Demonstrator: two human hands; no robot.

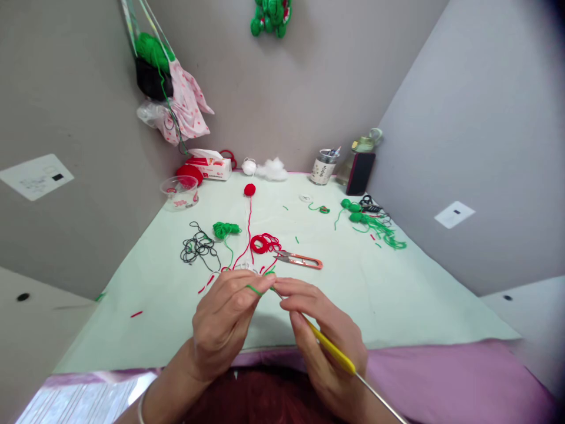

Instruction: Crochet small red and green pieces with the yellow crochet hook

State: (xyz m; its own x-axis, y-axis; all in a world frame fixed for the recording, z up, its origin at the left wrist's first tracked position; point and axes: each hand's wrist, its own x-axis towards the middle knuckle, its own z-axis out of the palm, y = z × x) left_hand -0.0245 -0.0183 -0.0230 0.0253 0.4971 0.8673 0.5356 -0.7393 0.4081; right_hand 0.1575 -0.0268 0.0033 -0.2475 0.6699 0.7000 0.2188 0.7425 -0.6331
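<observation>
Both hands meet over the near part of the table. In my right hand is a crochet hook with a yellow grip and metal shaft, its tip up at the left fingertips. My left hand is closed in a pinch on green yarn, with a strand passing over its index finger. A bit of green work shows between the fingertips; most of it is hidden. Just beyond the hands lie thread snips with orange handles, a loose coil of red yarn and white yarn.
A green yarn bundle and tangled black yarn lie left of centre. Farther back are a red ball, a plastic tub, a tissue box, a pen holder and a phone. Green pieces lie right.
</observation>
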